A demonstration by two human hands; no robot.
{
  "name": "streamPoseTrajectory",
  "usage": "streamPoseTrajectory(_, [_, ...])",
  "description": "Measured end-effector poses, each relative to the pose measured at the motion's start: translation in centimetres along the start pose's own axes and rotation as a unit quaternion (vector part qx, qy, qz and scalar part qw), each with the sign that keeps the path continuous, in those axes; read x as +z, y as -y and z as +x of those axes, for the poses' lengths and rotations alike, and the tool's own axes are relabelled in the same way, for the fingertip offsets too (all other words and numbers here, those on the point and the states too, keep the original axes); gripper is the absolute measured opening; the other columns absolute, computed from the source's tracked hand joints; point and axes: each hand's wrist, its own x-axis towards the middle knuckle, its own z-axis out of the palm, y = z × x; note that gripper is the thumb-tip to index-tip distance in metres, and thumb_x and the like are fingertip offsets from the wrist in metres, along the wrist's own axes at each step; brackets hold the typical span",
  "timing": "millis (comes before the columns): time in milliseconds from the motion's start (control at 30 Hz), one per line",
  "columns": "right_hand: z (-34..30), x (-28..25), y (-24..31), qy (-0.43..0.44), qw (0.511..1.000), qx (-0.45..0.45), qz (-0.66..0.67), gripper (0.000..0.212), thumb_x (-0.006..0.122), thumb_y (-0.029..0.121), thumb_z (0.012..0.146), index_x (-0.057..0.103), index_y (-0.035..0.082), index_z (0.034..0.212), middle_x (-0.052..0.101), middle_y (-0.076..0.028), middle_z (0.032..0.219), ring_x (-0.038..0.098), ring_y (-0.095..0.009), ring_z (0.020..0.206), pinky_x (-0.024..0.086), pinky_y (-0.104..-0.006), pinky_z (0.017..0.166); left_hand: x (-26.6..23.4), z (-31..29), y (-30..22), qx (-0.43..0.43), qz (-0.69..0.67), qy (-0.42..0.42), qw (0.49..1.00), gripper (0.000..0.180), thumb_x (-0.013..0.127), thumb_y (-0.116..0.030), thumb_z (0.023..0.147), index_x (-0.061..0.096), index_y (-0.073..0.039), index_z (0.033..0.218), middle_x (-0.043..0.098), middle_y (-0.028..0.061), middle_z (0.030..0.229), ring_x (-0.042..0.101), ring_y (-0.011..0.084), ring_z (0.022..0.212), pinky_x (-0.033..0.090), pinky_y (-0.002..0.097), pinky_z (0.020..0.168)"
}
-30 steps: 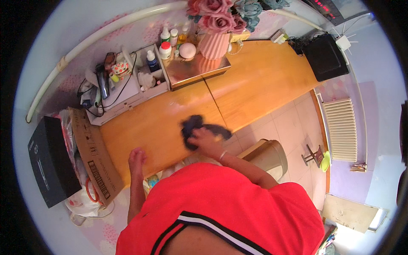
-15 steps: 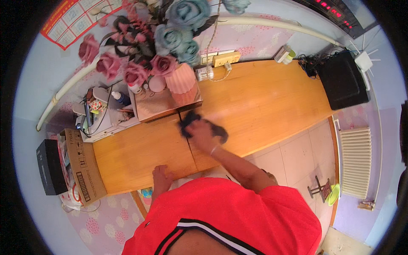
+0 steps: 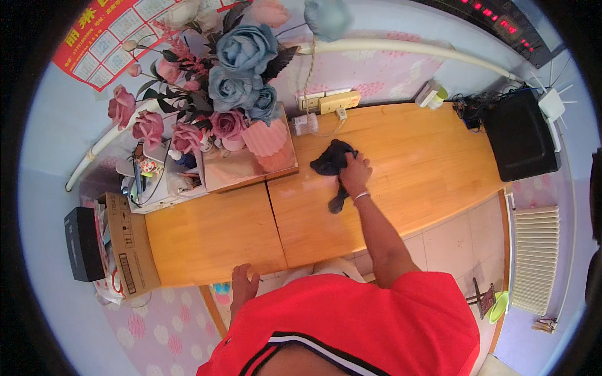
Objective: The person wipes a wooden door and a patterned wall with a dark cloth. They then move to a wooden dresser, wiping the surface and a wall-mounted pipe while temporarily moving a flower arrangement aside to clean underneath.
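A crumpled black cloth (image 3: 331,159) lies on the wooden tabletop (image 3: 414,156), right of the seam between its two boards. My right hand (image 3: 355,175) presses on the cloth from above, its fingers bent over the cloth's edge. One end of the cloth hangs out below toward the near side. At the front edge of the table, left of the seam, my left hand (image 3: 244,282) is open with its fingers apart, and it holds nothing.
Artificial flowers in a pink vase (image 3: 274,147) stand on a glossy box (image 3: 244,170) at the back left, beside a white organizer (image 3: 164,195). A cardboard box (image 3: 135,250) sits at the left end. A power strip (image 3: 340,101) and a black box (image 3: 520,138) line the back and right.
My right hand has moved the black cloth right and away from me, off the seam. My left hand stays near the front edge, a little lower in view. The view has shifted slightly.
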Motion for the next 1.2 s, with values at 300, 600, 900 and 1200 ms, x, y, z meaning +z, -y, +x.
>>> streamPoseTrajectory(300, [-8.0,-1.6,-1.9,0.1,0.961,-0.256,0.029,0.034,0.069,0.025,0.076,0.064,0.018,0.109,0.056,-0.015,0.107,0.052,-0.037,0.103,0.043,-0.0508,0.081,-0.5,6.3,-6.7,0.084,-0.09,0.03,0.992,0.038,0.065,-0.016,0.086,0.058,0.001,0.119,0.058,0.024,0.115,0.057,0.0413,0.108,0.047,0.0457,0.093])
streamPoseTrajectory(600, [-0.4,-7.0,-3.8,0.097,0.957,-0.229,0.151,0.057,0.073,0.031,0.078,0.056,0.007,0.127,0.052,-0.023,0.131,0.049,-0.044,0.118,0.045,-0.0535,0.093,0.0,14.4,-14.5,0.02,-0.215,-0.175,0.96,0.061,0.073,-0.01,0.084,0.043,0.001,0.136,0.055,0.0209,0.128,0.055,0.0304,0.116,0.047,0.0388,0.094])
streamPoseTrajectory(900, [17.6,1.2,2.3,0.05,0.864,-0.405,0.295,0.044,0.063,0.011,0.084,0.051,0.006,0.125,0.056,-0.02,0.118,0.061,-0.039,0.102,0.051,-0.0495,0.084,2.4,22.3,-23.9,0.045,-0.224,-0.341,0.912,0.073,0.072,-0.013,0.087,0.03,0.001,0.145,0.04,0.0176,0.139,0.043,0.0302,0.127,0.041,0.041,0.101])
streamPoseTrajectory(1200, [18.1,2.5,4.8,0.191,0.893,-0.4,0.08,0.061,0.072,0.031,0.074,0.051,0.008,0.127,0.057,-0.019,0.119,0.063,-0.038,0.102,0.054,-0.0491,0.08,9.5,11.4,-20.4,-0.108,-0.22,-0.269,0.931,0.058,0.066,-0.01,0.09,0.04,0.001,0.141,0.047,0.0171,0.134,0.053,0.0277,0.116,0.047,0.0396,0.094])
